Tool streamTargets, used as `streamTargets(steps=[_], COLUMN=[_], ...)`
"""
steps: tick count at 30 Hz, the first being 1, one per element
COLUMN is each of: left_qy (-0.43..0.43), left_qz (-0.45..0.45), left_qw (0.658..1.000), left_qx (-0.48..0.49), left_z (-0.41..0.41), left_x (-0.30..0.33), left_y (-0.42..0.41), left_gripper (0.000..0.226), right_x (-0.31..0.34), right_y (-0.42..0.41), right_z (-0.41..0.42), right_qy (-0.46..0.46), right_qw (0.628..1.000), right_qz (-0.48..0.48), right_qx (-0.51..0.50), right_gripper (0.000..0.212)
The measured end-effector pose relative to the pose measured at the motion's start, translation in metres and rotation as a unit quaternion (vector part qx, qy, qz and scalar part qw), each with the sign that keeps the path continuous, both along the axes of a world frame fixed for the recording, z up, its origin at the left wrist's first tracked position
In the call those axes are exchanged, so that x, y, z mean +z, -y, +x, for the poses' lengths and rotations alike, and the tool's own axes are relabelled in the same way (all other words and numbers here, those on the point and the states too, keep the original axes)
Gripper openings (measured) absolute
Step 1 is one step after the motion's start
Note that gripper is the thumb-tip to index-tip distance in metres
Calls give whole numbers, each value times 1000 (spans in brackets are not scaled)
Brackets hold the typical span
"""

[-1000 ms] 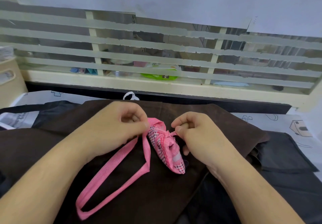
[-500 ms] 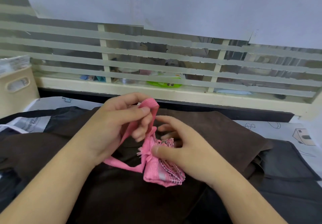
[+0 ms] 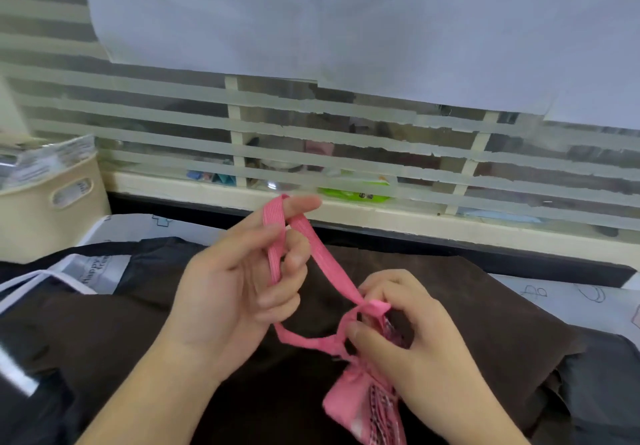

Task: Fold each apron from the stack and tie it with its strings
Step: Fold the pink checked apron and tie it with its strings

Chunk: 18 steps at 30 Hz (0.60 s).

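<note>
A small folded pink apron bundle (image 3: 360, 406) with a checked panel lies on the brown apron (image 3: 485, 323) at the top of the stack. Its pink strap (image 3: 322, 254) runs up from the bundle and loops over the fingers of my left hand (image 3: 239, 282), which is raised above the stack and holds the strap. Lower right, my right hand (image 3: 408, 334) pinches the strap where it crosses at the top of the bundle. A second loop of strap (image 3: 304, 339) hangs between the two hands.
Dark aprons (image 3: 595, 392) spread under the brown one, one with white trim (image 3: 41, 278) at the left. A cream bin (image 3: 45, 209) stands at the far left. A striped glass partition (image 3: 346, 140) and ledge run behind the stack.
My left hand has lifted the strap higher and stretched it out. My right hand has slid down and right with the bundle, now pinching the strap crossing.
</note>
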<state>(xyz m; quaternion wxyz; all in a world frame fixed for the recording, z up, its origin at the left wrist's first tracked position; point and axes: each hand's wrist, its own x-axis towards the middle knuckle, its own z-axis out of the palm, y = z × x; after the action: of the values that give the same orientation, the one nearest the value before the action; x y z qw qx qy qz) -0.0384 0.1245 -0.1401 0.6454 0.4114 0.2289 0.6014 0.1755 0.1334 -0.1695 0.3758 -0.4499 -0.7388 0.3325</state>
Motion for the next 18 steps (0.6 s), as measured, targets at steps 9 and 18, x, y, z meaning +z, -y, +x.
streamTargets(steps=[9,18], left_qy=[-115,-306], left_qz=[3,-36], left_qw=[991,886], left_qx=[66,347], left_z=[-61,-136], left_x=[169,426], left_y=[14,108], left_gripper=[18,22], right_x=[176,446], right_y=[-25,30], right_z=[-74,-189], right_qy=[-320,-289], right_qw=[853,751], right_qz=[-270,-288], right_qx=[311,519], right_gripper=[20,28])
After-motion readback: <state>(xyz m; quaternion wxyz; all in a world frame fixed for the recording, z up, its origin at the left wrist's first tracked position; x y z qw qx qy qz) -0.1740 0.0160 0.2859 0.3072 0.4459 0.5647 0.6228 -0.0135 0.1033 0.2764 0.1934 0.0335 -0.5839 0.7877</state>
